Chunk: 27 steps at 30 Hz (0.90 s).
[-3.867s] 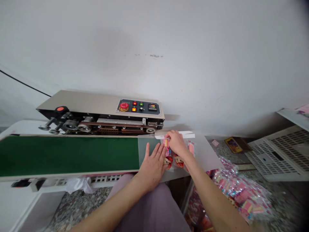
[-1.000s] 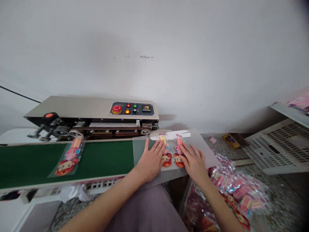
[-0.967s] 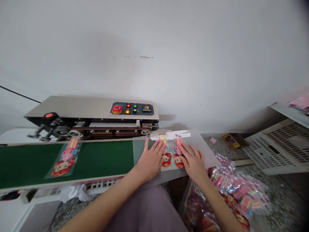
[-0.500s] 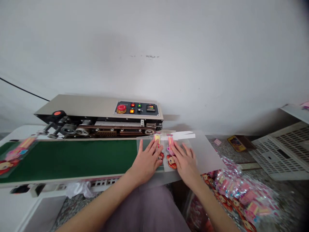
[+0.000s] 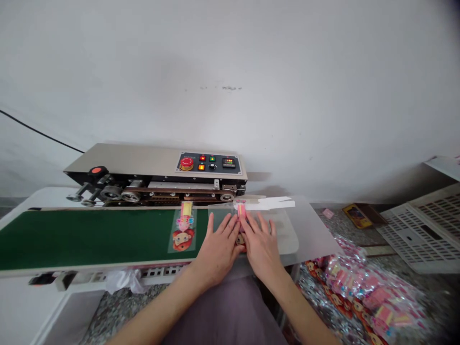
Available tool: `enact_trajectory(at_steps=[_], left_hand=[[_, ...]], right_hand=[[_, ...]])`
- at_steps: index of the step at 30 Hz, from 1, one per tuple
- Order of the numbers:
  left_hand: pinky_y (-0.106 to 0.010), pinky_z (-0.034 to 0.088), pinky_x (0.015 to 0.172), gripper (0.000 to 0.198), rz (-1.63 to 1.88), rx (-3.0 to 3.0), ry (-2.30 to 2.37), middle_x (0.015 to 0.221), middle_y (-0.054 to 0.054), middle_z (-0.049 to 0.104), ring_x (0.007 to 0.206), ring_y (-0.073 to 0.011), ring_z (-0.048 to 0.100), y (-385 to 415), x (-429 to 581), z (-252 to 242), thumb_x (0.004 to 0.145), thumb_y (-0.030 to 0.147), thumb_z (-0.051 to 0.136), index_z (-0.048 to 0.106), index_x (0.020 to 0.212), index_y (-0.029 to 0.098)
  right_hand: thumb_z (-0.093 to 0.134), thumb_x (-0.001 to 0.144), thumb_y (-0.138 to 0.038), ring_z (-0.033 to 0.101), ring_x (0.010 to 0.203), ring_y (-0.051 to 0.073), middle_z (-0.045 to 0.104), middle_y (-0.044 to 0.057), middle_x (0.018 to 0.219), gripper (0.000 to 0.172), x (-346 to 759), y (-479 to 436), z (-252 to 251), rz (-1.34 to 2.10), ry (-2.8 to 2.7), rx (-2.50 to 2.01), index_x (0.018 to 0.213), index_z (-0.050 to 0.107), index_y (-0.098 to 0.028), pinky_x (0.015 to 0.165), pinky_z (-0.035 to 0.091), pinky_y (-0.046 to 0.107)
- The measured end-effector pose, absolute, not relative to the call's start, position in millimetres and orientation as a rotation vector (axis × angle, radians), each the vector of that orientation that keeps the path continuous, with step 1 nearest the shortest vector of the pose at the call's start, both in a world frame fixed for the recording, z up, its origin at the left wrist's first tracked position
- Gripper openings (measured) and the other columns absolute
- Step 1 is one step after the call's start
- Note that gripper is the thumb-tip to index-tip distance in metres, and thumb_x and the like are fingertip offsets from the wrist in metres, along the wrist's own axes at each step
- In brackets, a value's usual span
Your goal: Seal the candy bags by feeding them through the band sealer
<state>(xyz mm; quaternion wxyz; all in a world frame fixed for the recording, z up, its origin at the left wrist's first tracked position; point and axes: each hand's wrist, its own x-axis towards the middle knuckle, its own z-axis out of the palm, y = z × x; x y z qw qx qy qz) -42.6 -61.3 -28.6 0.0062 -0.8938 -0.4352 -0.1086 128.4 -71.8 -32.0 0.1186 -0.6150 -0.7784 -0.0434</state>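
Observation:
My left hand [image 5: 220,245] and my right hand [image 5: 262,242] lie flat side by side, fingers stretched out, on a clear feed plate [image 5: 312,230] at the right end of a green conveyor belt [image 5: 86,235]. Between them they press a clear candy packet [image 5: 240,211] with a cartoon face; only its pink top shows. Another such packet [image 5: 183,232] lies on the belt just left of my left hand. Behind the belt stands a band sealer machine [image 5: 151,165] with a control panel [image 5: 208,163].
A heap of the same cartoon packets [image 5: 362,297] lies on the speckled floor at lower right. White slotted plastic crates [image 5: 420,230] stand at the far right. A small yellow box [image 5: 355,215] lies by the wall. My lap is below the plate.
Both hands have slid left along the plate. One packet has gone from under my left hand onto the belt; the earlier packet has travelled off the left. The second packet sits between the hands.

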Motion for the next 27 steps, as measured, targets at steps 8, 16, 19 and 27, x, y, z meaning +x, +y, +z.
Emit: enact_trajectory(at_steps=[8, 16, 19, 27], left_hand=[[-0.070, 0.008, 0.118, 0.054, -0.305, -2.735, -1.387, 0.156, -0.013, 0.042, 0.146, -0.0305, 0.038, -56.2, -74.3, -45.9, 0.105, 0.036, 0.026, 0.042, 0.151, 0.015], [-0.072, 0.017, 0.116, 0.054, -0.612, -2.582, -1.424, 0.153, -0.017, 0.045, 0.144, -0.0357, 0.039, -70.7, -99.0, -23.1, 0.102, 0.039, 0.025, 0.048, 0.146, 0.016], [-0.060, 0.032, 0.117, 0.048, -0.793, -2.770, -1.194, 0.153, -0.014, 0.048, 0.144, -0.0305, 0.041, -98.4, -57.8, -10.1, 0.102, 0.040, 0.035, 0.051, 0.142, 0.018], [-0.043, 0.041, 0.117, 0.043, -0.136, -3.546, -0.787, 0.152, -0.008, 0.050, 0.141, -0.0248, 0.046, -163.8, 104.4, -17.3, 0.098, 0.026, 0.050, 0.058, 0.139, 0.019]], right_hand=[[0.038, 0.101, -0.025, 0.032, 0.144, 0.039, 0.040, 0.009, 0.158, 0.050, 87.4, -61.6, -26.8, 0.094, -2.247, -1.762, 0.152, 0.041, -0.023, 0.113, 0.026, 0.067], [0.045, 0.102, -0.032, 0.039, 0.138, 0.025, 0.054, 0.006, 0.146, 0.036, 112.7, -120.1, -1.4, 0.206, -1.983, -1.535, 0.136, 0.055, -0.024, 0.114, 0.035, 0.048], [0.046, 0.100, -0.022, 0.055, 0.116, 0.021, 0.068, 0.006, 0.119, 0.028, 187.8, -175.6, -21.6, 0.228, -1.701, -1.595, 0.121, 0.064, -0.024, 0.102, 0.045, 0.039], [0.056, 0.087, -0.026, 0.059, 0.110, 0.029, 0.069, 0.012, 0.113, 0.033, 437.5, -285.0, -95.9, 0.147, -1.342, -2.344, 0.117, 0.067, -0.019, 0.103, 0.044, 0.048]])
